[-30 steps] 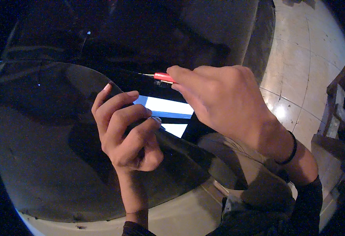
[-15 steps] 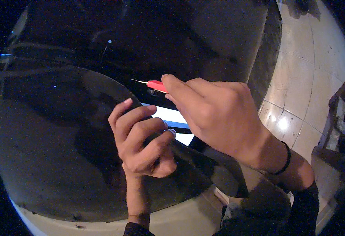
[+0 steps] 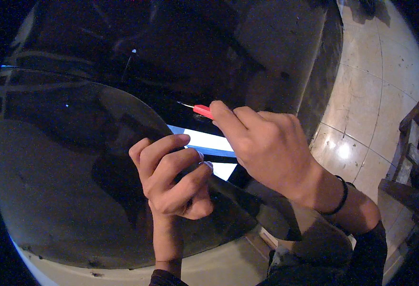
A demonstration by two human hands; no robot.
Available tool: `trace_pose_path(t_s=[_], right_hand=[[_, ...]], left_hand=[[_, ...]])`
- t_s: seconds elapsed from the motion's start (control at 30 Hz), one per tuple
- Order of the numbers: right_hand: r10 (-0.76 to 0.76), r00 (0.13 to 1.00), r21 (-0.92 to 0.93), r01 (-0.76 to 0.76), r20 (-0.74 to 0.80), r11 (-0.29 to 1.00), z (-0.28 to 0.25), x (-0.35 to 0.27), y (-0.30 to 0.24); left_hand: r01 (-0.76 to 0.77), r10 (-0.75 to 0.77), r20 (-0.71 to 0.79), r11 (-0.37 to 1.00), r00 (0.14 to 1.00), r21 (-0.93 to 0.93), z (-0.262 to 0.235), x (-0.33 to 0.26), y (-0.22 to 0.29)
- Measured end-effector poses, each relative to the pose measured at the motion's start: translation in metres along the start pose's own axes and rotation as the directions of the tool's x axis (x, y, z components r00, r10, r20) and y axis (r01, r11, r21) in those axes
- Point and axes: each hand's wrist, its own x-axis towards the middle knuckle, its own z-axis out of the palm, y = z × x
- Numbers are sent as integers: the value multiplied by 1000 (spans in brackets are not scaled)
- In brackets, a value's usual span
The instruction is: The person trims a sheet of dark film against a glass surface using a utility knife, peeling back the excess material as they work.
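My right hand (image 3: 267,143) is closed around a slim red-handled tool (image 3: 202,111) with a thin, pointed metal tip. That tip points left, just over the dark glossy surface (image 3: 247,62). To its lower left, my left hand (image 3: 173,176) is curled at the edge of a dark, smooth sheet (image 3: 66,181), its fingers bent over that edge. The thumb is partly hidden beneath the fingers. Between my hands a bright white and blue patch (image 3: 209,143) shows beside the sheet's edge; what it is I cannot make out.
Light floor tiles (image 3: 357,105) run along the right. A dark wooden frame (image 3: 414,143) stands at the far right. A pale, curved border (image 3: 209,267) lies under the dark sheet at the bottom. Reflections and small light spots cross the dark surfaces.
My right hand and the red tool have shifted right and slightly down, the tip drawing back from the left. My left fingers have curled a little lower, baring more of the bright patch.
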Motion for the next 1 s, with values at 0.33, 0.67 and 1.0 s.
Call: trace_pose_path(t_s=[0.33,0.67,1.0], right_hand=[[101,964,-106,-77,245,991,5,-68,47],[81,961,-67,-66,264,996,11,-96,85],[331,936,221,-350,118,910,-12,-115,96]], left_hand=[[-34,32,-64,999,997,-23,9,2,3],[-73,70,-63,997,996,-36,15,-1,0],[-72,72,-15,997,997,-13,19,4,-1]])
